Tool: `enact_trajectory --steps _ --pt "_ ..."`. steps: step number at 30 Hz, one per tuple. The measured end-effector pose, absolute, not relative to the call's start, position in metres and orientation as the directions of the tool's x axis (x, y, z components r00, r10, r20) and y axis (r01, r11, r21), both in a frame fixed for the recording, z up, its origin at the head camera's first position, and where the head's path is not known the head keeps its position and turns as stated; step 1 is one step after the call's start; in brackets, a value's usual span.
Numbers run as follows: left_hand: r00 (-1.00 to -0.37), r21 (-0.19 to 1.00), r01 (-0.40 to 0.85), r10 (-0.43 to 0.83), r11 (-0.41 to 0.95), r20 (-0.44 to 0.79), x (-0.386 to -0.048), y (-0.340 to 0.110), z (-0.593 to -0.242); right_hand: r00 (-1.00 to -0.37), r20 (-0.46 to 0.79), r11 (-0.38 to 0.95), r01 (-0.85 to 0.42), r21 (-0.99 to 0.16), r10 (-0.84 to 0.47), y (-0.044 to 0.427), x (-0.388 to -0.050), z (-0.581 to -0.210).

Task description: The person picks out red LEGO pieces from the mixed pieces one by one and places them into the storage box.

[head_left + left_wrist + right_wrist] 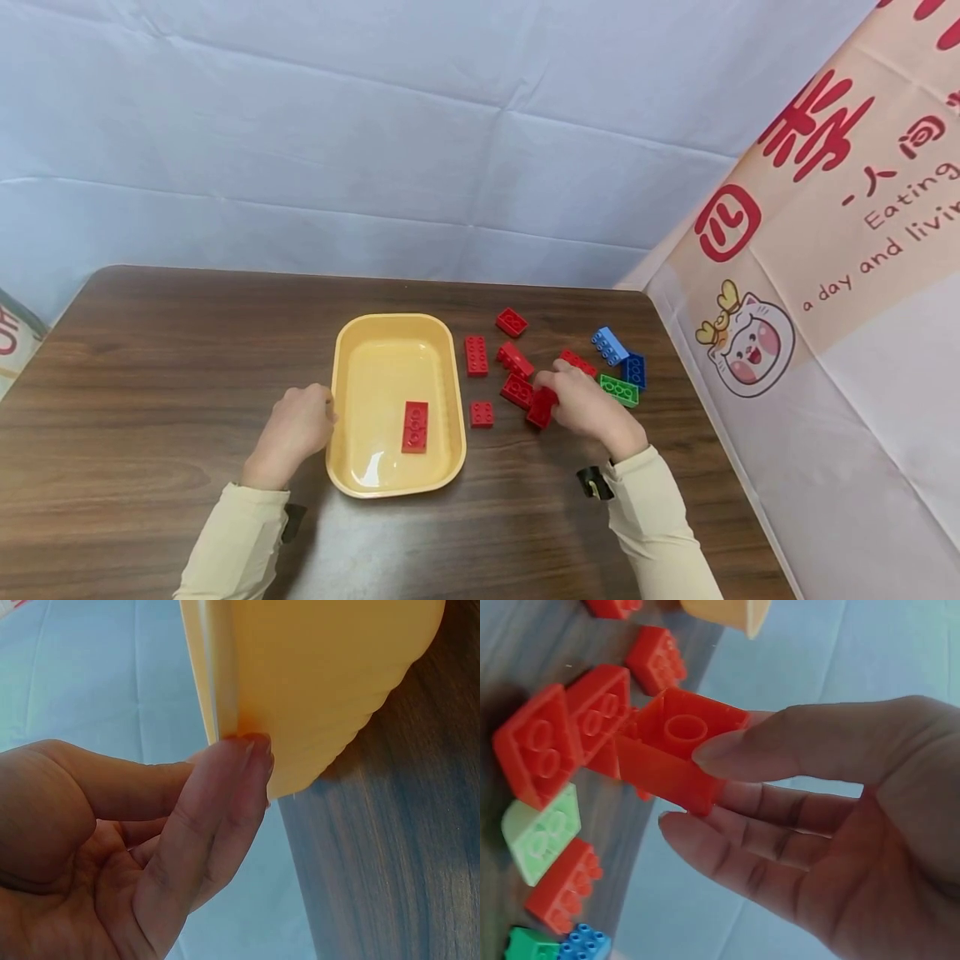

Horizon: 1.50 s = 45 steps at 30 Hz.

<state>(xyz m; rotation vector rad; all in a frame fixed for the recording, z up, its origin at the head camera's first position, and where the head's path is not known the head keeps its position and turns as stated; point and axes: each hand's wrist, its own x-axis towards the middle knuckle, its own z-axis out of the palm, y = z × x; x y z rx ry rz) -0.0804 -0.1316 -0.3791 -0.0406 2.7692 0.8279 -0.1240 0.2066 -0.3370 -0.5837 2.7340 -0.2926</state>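
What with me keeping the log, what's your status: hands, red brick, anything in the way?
Left hand grips yellow tray. Right hand pinches red brick. Small square brick on table between that and tray.

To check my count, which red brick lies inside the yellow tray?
The red brick inside the yellow tray, right of its middle; every other visible red brick lies outside.

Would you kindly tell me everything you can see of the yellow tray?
The yellow tray is a shallow rounded rectangle with raised walls and a smooth rim, glossy, apparently plastic. It sits open side up on the dark wood-grain table, its longer sides running front to back, left of the loose toy bricks. One red toy brick lies inside, toward the near right. The left hand holds its left rim.
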Motion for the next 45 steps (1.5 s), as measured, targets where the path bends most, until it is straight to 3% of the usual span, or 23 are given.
enact_trajectory --steps 7,17,45 --pt "-0.971 0.536 -0.083 0.052 0.84 -0.232 -0.081 -0.132 -0.381 -0.881 -0.227 0.892 -0.347 -0.289 -0.416 0.208 -0.125 -0.32" --pt "-0.969 0.54 -0.093 0.048 0.837 -0.241 -0.081 -0.132 -0.38 -0.874 -0.138 0.871 -0.425 -0.248 -0.466 0.21 -0.126 -0.308" --pt "-0.966 0.537 -0.113 0.034 0.836 -0.257 -0.081 -0.132 -0.381 -0.865 -0.208 0.884 -0.416 -0.213 -0.457 0.176 -0.124 -0.305"
